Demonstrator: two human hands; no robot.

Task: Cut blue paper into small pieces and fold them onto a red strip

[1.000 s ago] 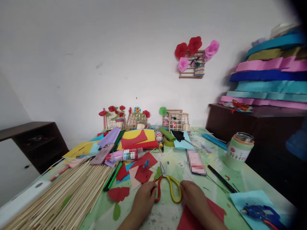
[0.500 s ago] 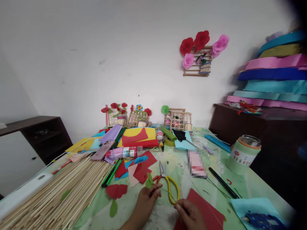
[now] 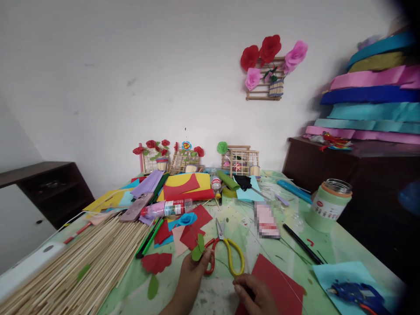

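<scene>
The green paper leaves (image 3: pixel 198 248) stood up from the fingertips of the left hand (image 3: pixel 196 267), above the table (image 3: pixel 213 302). That hand pinched them low down, where a thin stem (image 3: pixel 219 263) came out. The right hand (image 3: pixel 254 291) was apart from the left one, with its thumb and finger closed on the other end of the stem. Just past the hands lay the scissors (image 3: pixel 221 239), with one red handle and one yellow, their blades a little open. Red paper (image 3: pixel 278 280) lay under the right hand. A blue paper flower (image 3: pixel 187 218) sat on paper scraps past the left hand. Farther left was a big heap of thin sticks (image 3: pixel 72 267). Over on the right stood a green jar (image 3: pixel 328 208), and nearer lay a blue glue gun (image 3: pixel 359 292).
</scene>
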